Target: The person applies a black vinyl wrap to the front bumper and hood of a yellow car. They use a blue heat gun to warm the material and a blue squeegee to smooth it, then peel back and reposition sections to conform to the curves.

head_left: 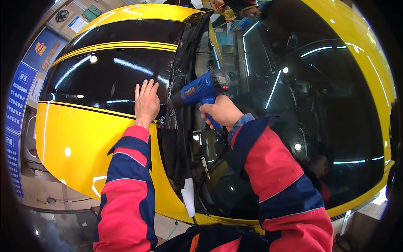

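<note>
My right hand [222, 112] grips the handle of a blue heat gun [197, 89] above the lower edge of the windshield. Its dark nozzle points left, at the rear edge of the hood. Fingers stretched out, my left hand [147, 103] lies on the glossy black stripe [105, 80] of the yellow car hood [75, 143], a short way left of the nozzle. Whether the nozzle touches anything cannot be made out. Crumpled dark film [178, 63] runs along the hood's rear edge.
The dark windshield [268, 143], full of reflections, spans the right side. A white strip [188, 197] lies near the windshield's near corner. At the far edge, part of another person [252, 10] shows. Blue sign boards [22, 98] stand beyond the hood on the left.
</note>
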A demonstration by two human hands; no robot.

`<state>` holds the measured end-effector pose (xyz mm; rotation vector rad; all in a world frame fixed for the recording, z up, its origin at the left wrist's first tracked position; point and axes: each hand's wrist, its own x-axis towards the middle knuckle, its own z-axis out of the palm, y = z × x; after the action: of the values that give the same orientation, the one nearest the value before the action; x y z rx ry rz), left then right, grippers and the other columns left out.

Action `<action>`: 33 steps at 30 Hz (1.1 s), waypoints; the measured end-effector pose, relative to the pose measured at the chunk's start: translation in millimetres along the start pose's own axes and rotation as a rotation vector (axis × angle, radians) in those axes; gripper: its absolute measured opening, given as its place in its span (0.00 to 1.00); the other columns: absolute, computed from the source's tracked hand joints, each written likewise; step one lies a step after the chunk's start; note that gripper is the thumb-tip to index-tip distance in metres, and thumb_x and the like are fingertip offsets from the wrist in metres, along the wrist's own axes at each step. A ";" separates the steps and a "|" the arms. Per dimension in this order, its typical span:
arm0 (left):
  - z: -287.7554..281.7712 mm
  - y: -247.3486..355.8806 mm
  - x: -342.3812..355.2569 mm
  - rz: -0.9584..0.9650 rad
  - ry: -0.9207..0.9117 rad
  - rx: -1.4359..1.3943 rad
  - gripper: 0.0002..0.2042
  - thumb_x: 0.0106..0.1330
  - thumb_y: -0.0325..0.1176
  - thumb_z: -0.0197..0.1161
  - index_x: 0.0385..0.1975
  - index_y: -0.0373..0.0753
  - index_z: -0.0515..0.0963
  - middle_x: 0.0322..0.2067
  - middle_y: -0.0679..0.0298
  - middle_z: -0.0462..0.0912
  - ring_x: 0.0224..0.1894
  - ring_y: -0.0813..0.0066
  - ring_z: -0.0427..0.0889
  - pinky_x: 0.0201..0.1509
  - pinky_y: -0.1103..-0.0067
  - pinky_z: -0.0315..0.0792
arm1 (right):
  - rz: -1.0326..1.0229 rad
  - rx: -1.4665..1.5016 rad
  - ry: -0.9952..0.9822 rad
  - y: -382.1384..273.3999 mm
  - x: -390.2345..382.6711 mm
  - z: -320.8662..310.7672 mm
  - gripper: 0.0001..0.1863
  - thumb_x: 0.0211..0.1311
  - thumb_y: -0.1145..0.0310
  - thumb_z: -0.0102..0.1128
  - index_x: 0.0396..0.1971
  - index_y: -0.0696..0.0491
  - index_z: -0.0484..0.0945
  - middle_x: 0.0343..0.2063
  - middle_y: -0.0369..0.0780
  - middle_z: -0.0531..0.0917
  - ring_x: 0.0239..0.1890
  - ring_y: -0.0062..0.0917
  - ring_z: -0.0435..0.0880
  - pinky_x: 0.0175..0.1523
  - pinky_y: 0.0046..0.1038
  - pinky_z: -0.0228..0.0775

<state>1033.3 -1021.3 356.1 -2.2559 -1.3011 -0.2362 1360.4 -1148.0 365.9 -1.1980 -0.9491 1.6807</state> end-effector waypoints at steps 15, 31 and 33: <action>2.9 -1.4 -2.4 0.003 0.007 -0.009 0.23 0.76 0.28 0.61 0.70 0.39 0.81 0.75 0.53 0.78 0.82 0.51 0.69 0.90 0.52 0.51 | -0.085 0.030 0.040 0.4 10.6 4.3 0.11 0.71 0.69 0.68 0.44 0.62 0.82 0.30 0.39 0.86 0.25 0.21 0.85 0.29 0.28 0.81; 1.7 2.0 -0.2 0.005 0.007 0.012 0.22 0.77 0.31 0.60 0.70 0.40 0.81 0.75 0.54 0.78 0.82 0.52 0.69 0.90 0.52 0.50 | -0.006 -0.145 -0.101 7.7 -13.3 5.2 0.13 0.66 0.71 0.67 0.41 0.67 0.81 0.28 0.41 0.87 0.24 0.24 0.87 0.28 0.30 0.82; 3.7 2.1 -0.5 -0.003 -0.004 0.013 0.22 0.77 0.33 0.60 0.69 0.40 0.81 0.75 0.54 0.78 0.82 0.52 0.69 0.90 0.51 0.50 | -0.018 -0.152 -0.096 11.1 -12.2 5.3 0.12 0.66 0.71 0.67 0.38 0.67 0.82 0.28 0.41 0.88 0.24 0.24 0.87 0.28 0.31 0.82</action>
<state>1034.4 -1020.6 352.1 -2.2451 -1.3046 -0.2238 1355.3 -1164.0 361.1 -1.2122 -1.1610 1.6887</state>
